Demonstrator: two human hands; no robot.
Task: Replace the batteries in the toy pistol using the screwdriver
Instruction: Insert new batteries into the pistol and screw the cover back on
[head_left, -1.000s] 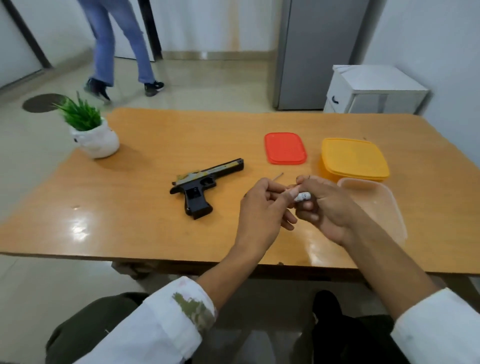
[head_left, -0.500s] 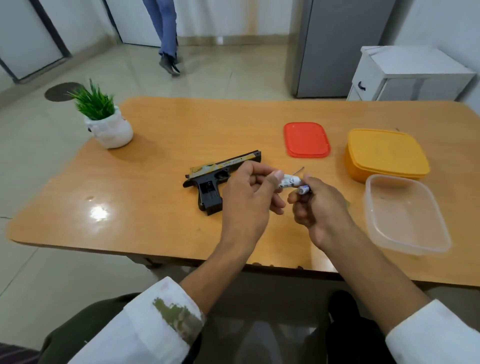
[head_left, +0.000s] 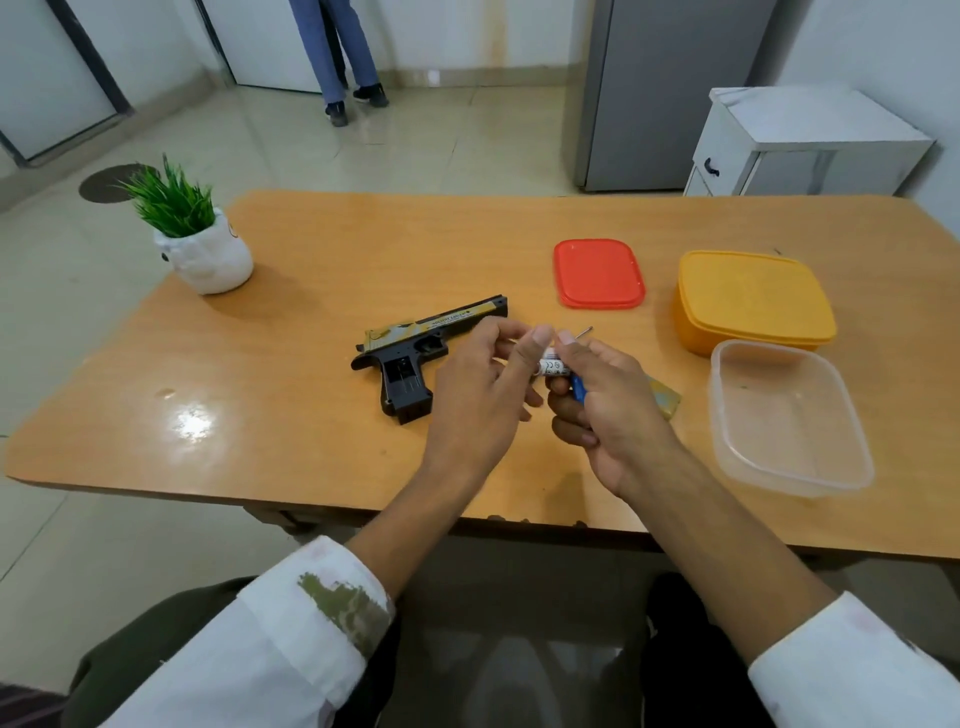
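The black and gold toy pistol (head_left: 415, 358) lies on its side on the wooden table (head_left: 291, 395), its grip showing an open battery slot. Just right of it, my left hand (head_left: 483, 400) pinches a small white battery (head_left: 550, 367) between thumb and fingers. My right hand (head_left: 613, 415) meets it at the battery and grips the screwdriver (head_left: 577, 388). Only the screwdriver's blue handle and thin metal tip show. A small gold cover piece (head_left: 666, 399) lies on the table behind my right hand.
An open clear plastic box (head_left: 789, 421) stands at the right, with a closed yellow box (head_left: 753, 301) behind it and a red lid (head_left: 597, 273) further left. A potted plant (head_left: 200, 244) sits at the far left. A person stands by the door beyond.
My hands stay together over the table; the battery has come out between my left thumb and my right fingers. The person in the background has walked away towards the door.
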